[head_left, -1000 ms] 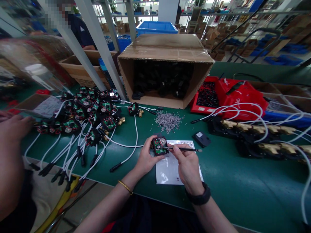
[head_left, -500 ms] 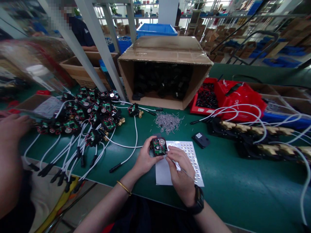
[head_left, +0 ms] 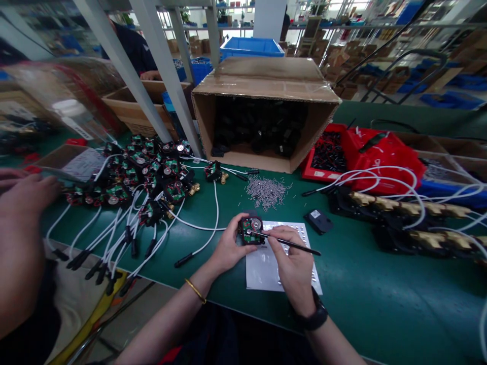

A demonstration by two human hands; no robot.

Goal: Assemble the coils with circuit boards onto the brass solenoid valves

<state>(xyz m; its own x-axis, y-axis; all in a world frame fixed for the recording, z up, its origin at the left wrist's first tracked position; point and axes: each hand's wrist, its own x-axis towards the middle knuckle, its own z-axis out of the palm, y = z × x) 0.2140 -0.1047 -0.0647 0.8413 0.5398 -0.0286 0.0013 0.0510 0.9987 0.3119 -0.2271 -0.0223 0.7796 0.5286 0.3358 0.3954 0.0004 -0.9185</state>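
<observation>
My left hand [head_left: 227,249] is closed around a small black housing with a green circuit board [head_left: 251,237], open face up. A round metal part sits at the board's top, and a white cable runs off to the left. My right hand [head_left: 294,261] pinches slim dark tweezers [head_left: 292,244], their tip at the board's face. Beneath both hands lies a white sheet [head_left: 261,274] with rows of small round silver dots, partly covered by my right hand. A black cover [head_left: 318,221] with a white label rests to the right, apart from my hands.
Loose metal pins [head_left: 267,192] lie in a pile ahead. Several wired board units [head_left: 146,172] crowd the left, near another person's hand [head_left: 30,195]. A cardboard box [head_left: 266,76] of black parts stands behind. Brass-fitted units [head_left: 407,208] and a red bin [head_left: 384,157] are at right.
My right hand has turned the tweezers, so they now lie flatter and point out to the right. My left hand still holds the housing. The whole view has shifted slightly.
</observation>
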